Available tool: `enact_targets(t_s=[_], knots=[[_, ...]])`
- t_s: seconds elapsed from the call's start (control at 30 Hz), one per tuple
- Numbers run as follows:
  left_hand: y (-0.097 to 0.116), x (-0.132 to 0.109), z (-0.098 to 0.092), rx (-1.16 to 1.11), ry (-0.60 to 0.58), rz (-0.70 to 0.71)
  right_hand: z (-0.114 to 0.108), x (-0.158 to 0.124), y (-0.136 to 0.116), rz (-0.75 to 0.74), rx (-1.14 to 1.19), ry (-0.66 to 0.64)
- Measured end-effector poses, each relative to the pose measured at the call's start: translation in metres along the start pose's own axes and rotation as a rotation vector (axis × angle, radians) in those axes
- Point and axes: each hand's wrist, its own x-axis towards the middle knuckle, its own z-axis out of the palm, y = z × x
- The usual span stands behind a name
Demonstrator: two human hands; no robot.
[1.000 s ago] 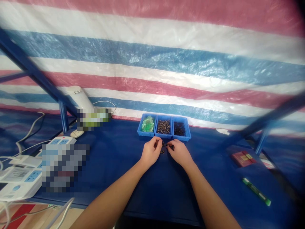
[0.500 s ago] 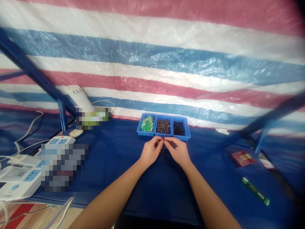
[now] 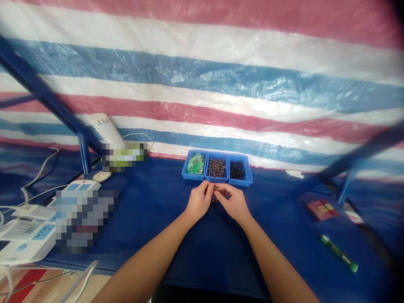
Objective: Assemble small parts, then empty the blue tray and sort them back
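My left hand (image 3: 199, 199) and my right hand (image 3: 232, 201) meet in front of the bins, fingertips together. Between the fingertips is a small dark metal piece (image 3: 215, 187), too small to name and mostly covered by the fingers. The fingers of both hands are closed in a pinch around it. Just below, another small brassy piece (image 3: 215, 200) shows between the hands. Right behind them stand three joined blue bins: the left bin (image 3: 193, 177) has green and clear pieces, the middle bin (image 3: 216, 179) brassy metal fittings, the right bin (image 3: 240, 182) black screw-like parts.
On the left lie white power strips (image 3: 41, 242) with cables, beside a blurred-out item. A white cylinder (image 3: 107, 129) stands at the back left. To the right are a red box (image 3: 321, 209) and a green tube-shaped item (image 3: 339, 253). Blue frame bars (image 3: 53, 97) slant at both sides.
My right hand has shifted slightly left, its fingers now reaching over to the left fingertips. The small metal piece between them shows a little more. The bins have stayed put.
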Motion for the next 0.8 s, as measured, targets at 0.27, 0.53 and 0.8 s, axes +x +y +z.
enact_targets(t_s=[0.27, 0.53, 0.8], knots=[[0.0037, -0.0007, -0.0010, -0.057, -0.040, -0.007, -0.0016, 0.0006, 0.0023, -0.030, -0.054, 0.065], [0.0014, -0.0005, -0.0001, -0.058, -0.005, -0.019, 0.0010, -0.0017, -0.0023, -0.028, -0.050, -0.009], [0.0010, 0.0010, -0.0009, -0.149, -0.003, -0.047, 0.0020, -0.0022, -0.0015, -0.034, -0.063, 0.015]])
